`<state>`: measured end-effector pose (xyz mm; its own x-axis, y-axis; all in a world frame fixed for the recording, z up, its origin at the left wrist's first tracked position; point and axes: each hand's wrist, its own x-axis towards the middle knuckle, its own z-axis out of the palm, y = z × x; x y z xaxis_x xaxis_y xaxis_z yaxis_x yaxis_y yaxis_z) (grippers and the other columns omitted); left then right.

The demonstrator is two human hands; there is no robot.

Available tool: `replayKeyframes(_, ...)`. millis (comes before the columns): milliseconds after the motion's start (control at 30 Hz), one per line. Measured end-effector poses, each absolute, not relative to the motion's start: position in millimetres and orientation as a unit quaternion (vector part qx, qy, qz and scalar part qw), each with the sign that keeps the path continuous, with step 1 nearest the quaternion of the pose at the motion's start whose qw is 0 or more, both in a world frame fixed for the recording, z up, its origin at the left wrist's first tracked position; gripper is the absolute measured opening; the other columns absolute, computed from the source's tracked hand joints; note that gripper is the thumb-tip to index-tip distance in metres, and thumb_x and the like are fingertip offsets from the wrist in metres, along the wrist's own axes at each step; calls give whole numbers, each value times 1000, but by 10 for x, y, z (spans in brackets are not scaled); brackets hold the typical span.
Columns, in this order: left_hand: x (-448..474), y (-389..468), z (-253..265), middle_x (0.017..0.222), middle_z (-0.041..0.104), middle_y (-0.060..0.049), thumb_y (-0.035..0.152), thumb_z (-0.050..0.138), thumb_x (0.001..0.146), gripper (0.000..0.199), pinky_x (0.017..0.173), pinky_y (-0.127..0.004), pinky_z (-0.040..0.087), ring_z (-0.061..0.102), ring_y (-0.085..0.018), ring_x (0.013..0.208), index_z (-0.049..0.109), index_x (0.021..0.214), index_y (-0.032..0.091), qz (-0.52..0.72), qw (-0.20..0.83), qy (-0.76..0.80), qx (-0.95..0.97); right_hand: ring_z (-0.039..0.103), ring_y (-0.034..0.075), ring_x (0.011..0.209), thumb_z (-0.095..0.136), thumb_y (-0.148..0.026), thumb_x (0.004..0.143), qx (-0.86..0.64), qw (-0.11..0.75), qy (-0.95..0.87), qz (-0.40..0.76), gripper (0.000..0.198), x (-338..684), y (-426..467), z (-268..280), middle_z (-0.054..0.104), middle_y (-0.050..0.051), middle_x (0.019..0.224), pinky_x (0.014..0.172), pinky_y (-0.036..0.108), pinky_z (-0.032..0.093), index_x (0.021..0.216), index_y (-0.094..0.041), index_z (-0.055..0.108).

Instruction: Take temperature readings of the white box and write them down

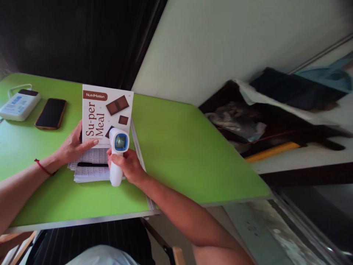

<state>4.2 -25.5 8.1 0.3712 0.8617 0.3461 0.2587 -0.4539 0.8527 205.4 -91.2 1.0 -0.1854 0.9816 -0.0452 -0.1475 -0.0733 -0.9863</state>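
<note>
A white box [95,99] printed "Su-per Meal" stands tilted above the green table. My left hand [75,145] grips it at the lower left, thumb across the front and fingers behind. In my right hand [128,163] is a white and blue infrared thermometer [116,176], held upright by its handle. Its small screen faces me, and its head overlaps the box's lower right corner; whether they touch I cannot tell. Below the box lie sheets of paper [91,176] covered in writing, with a black pen [92,164] across them, partly hidden behind the thermometer.
A smartphone [51,113] with a dark screen lies left of the box, beside a white device [20,105] with a cable. The green folding table [193,154] has a seam. A pale wall rises behind it. Cluttered shelves [248,117] stand to the right.
</note>
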Motion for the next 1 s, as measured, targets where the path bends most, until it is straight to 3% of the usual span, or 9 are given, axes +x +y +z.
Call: replayKeyframes(1000,53,-268,146,114,70,-10,48,71,79,44,89,-45,59,68,-32,104,53,108,22,406,358,390,745,52,13,57,70,-46,70,-427,459,-521,579,28,2076,-934,112,59,-2,63,53,27,44,75,-19,63)
